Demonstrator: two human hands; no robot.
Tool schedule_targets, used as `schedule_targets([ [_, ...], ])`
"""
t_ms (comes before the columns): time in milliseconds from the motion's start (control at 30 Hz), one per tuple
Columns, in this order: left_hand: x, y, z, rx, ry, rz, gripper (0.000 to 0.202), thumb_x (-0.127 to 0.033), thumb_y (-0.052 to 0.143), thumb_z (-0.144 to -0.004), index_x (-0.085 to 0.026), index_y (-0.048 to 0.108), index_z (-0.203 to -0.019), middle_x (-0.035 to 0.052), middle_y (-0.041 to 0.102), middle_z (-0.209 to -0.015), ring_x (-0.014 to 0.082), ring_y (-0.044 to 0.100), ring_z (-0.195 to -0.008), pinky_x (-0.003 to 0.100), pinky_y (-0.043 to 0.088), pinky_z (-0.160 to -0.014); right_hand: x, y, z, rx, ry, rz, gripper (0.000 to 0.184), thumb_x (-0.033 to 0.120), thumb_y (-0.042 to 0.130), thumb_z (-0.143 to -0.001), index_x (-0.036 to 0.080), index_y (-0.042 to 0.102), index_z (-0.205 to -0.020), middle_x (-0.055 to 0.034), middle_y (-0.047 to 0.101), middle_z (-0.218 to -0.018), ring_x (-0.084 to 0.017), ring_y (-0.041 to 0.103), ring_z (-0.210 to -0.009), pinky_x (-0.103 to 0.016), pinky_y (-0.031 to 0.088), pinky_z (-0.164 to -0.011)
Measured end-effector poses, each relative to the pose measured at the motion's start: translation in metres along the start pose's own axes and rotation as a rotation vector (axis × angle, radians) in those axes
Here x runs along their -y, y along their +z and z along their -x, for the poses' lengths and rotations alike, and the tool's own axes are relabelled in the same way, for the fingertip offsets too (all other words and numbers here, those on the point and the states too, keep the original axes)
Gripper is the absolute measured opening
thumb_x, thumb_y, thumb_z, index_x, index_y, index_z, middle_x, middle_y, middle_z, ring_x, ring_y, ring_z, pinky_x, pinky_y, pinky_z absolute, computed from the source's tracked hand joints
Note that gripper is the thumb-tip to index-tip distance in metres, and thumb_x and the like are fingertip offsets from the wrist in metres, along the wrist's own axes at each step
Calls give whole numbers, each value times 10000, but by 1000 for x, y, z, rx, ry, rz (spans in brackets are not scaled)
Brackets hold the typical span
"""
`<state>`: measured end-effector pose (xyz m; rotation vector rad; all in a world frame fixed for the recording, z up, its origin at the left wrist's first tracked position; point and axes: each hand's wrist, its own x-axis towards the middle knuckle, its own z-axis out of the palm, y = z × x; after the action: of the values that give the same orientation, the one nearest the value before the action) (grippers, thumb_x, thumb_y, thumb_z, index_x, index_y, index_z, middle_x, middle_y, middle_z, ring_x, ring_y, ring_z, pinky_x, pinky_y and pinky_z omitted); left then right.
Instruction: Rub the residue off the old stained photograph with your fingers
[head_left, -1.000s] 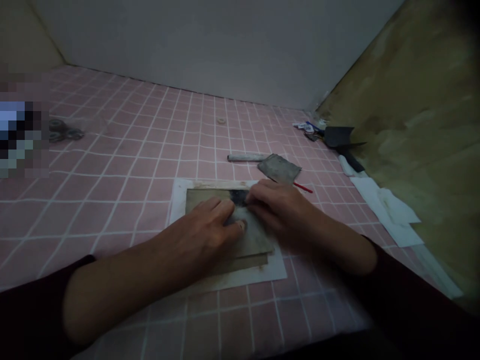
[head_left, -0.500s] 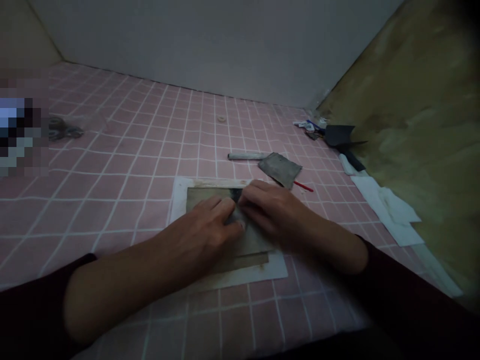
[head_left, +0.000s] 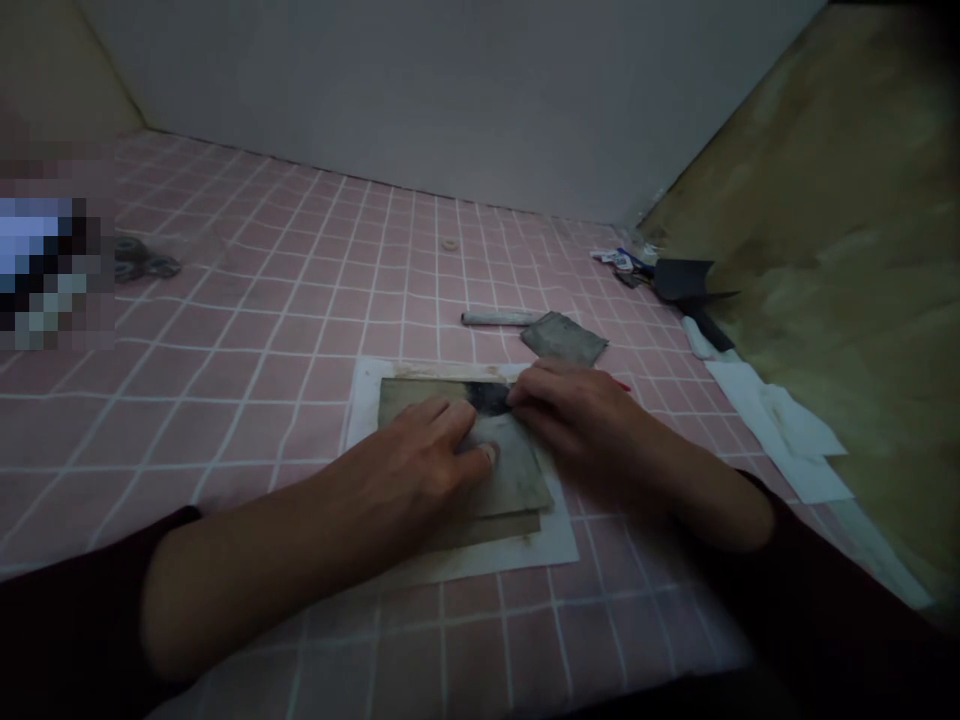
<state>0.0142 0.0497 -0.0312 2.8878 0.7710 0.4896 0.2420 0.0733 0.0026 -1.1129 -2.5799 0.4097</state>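
Note:
A stained grey-brown sheet [head_left: 514,478] lies stacked on another like it, both on a white sheet of paper [head_left: 551,545] spread over the pink checked tablecloth [head_left: 247,350]. My left hand [head_left: 420,455] lies flat on the top sheet, fingers stretched out, pressing it down. My right hand [head_left: 574,410] rests at the sheet's far right edge, fingers curled and pinched on a small dark object [head_left: 491,397] that touches the sheet. What that object is I cannot make out.
Behind the sheets lie a grey stick [head_left: 495,318], a grey pad [head_left: 564,338] and a red pen tip [head_left: 621,384]. Dark pieces [head_left: 682,280] and small packets [head_left: 619,258] sit at the back right, white papers [head_left: 780,425] along the right edge, dark rings [head_left: 146,262] at the left.
My right hand slid left along the sheet with the dark object, then back to the right. My left hand has stayed pressed on the sheet. The view shifted slightly.

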Motion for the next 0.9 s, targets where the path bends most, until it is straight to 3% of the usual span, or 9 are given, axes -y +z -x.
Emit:
schedule_targets([
  [133, 0, 1, -1, -12, -23, 6, 229, -128, 404, -974, -160, 605, -870, 46, 448, -870, 188, 409, -786, 344, 387, -685, 6, 4, -4, 26, -58, -59, 91, 102, 481, -927, 172, 522, -886, -44, 585, -861, -165, 538, -794, -299, 408, -725],
  [333, -2, 0, 0, -5, 3, 35, 193, -132, 430, -982, -155, 620, -1011, 56, 476, -926, 187, 422, -806, 353, 406, -716, 0, -1, 1, 8, 19, 20, 133, 90, 528, -901, 182, 516, -806, -8, 541, -777, -143, 510, -718, -275, 370, -667],
  [500, -2, 1, 0, -25, -25, -7, 235, -141, 402, -984, -158, 603, -863, 43, 461, -877, 181, 417, -802, 342, 399, -700, 6, 5, -1, 17, -96, -57, 140, 125, 468, -949, 174, 550, -847, -48, 562, -875, -155, 512, -767, -284, 406, -705],
  [667, -1, 0, -1, -24, 8, 0, 210, -143, 415, -989, -163, 624, -989, 50, 497, -917, 176, 425, -805, 339, 406, -715, 1, 2, 0, 4, -5, -8, 124, 109, 512, -934, 176, 571, -848, -30, 572, -829, -150, 537, -764, -277, 399, -703],
  [900, -1, 0, 0, -17, -18, 5, 208, -129, 416, -973, -163, 601, -883, 44, 451, -872, 186, 412, -780, 343, 386, -692, 5, 3, -3, 21, -68, -47, 119, 118, 471, -942, 184, 496, -846, -28, 557, -834, -155, 518, -776, -283, 394, -710],
])
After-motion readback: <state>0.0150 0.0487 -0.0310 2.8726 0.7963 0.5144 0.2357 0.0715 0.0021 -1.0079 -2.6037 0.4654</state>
